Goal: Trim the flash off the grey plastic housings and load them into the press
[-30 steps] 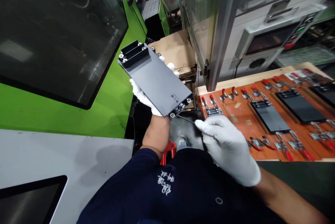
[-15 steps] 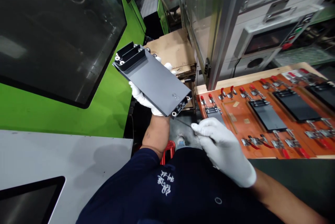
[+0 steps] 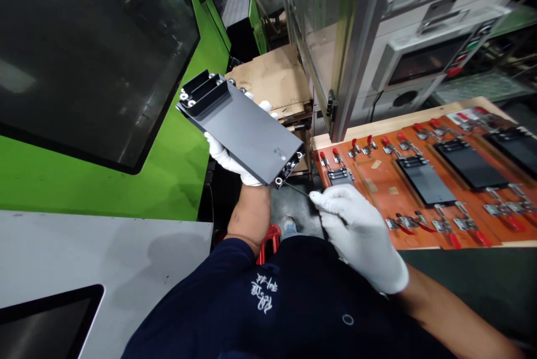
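Observation:
A dark grey moulded plastic panel (image 3: 247,127) lies tilted across my gloved left hand (image 3: 226,156), which grips it from beneath, fingertips showing along its far edge. Black ribs and pale ring inserts sit at the panel's upper left end; more rings line its lower right end. My gloved right hand (image 3: 356,230) is closed in a pinch on a thin dark rod (image 3: 297,188). The rod's tip reaches the ring at the panel's lower corner; whether it touches cannot be made out. Most of the rod's rear part is hidden in the glove.
To the right, an orange fixture board (image 3: 377,202) carries several similar panels (image 3: 425,181) under red-handled toggle clamps. A green machine (image 3: 176,180) with a dark window stands at left. Stacked cardboard (image 3: 272,74) lies ahead, beside a metal-framed door (image 3: 356,51). A red stool (image 3: 271,241) is below.
The rod's tip has come closer to the ring at the panel's lower corner. My left hand still holds the panel, and the view has shifted slightly.

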`<action>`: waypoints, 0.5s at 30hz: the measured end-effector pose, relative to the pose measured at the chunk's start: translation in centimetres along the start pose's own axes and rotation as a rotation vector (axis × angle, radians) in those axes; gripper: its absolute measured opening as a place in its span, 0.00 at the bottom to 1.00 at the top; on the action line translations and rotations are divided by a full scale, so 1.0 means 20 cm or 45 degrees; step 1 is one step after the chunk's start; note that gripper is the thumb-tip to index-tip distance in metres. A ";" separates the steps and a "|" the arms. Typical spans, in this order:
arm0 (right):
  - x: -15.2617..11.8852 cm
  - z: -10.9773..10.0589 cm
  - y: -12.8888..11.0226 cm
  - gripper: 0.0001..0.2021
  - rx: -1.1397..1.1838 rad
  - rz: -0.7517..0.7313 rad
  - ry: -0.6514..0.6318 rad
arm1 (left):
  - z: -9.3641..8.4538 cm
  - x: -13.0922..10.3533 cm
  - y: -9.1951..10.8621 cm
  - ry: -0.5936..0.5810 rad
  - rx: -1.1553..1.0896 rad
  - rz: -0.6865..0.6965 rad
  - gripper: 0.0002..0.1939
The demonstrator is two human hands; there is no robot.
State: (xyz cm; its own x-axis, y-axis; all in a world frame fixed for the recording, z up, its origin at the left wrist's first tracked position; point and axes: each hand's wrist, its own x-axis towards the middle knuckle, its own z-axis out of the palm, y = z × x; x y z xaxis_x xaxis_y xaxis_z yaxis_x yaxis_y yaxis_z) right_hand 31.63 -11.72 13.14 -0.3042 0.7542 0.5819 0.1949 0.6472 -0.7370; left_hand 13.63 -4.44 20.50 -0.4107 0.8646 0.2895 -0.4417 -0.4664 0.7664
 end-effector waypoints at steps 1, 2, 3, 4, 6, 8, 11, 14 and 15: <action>0.00 0.00 0.00 0.16 0.009 0.000 -0.003 | 0.00 0.00 0.00 -0.002 -0.002 -0.002 0.46; 0.00 0.01 -0.01 0.16 0.021 0.004 -0.003 | -0.01 0.00 0.00 -0.003 -0.004 0.004 0.46; 0.00 0.01 -0.01 0.15 0.037 0.011 -0.001 | -0.01 0.00 -0.01 -0.005 0.000 0.013 0.47; 0.00 0.01 -0.02 0.13 0.057 0.027 0.000 | -0.02 0.01 -0.01 -0.001 0.009 0.027 0.47; 0.02 0.01 -0.03 0.10 0.120 0.078 -0.010 | -0.03 0.01 -0.02 0.005 0.015 0.056 0.49; 0.03 0.01 -0.04 0.09 0.206 0.161 -0.073 | -0.04 0.01 -0.02 0.003 -0.018 0.073 0.50; 0.04 -0.01 -0.05 0.08 0.332 0.279 -0.170 | -0.06 0.02 -0.02 -0.024 -0.017 0.049 0.47; 0.01 0.02 0.01 0.05 0.410 0.420 -0.043 | -0.10 0.02 -0.02 -0.024 0.022 0.006 0.44; -0.01 0.04 0.05 0.04 0.438 0.505 0.037 | -0.12 0.02 -0.02 -0.006 0.021 0.001 0.43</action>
State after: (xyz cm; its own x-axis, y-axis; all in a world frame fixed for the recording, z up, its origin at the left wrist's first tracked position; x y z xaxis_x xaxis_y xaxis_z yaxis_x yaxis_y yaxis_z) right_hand 31.07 -11.30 11.98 -0.2422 0.9398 0.2409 -0.0294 0.2410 -0.9701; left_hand 11.72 -4.27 18.91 -0.4072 0.8652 0.2926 -0.4285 -0.4638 0.7754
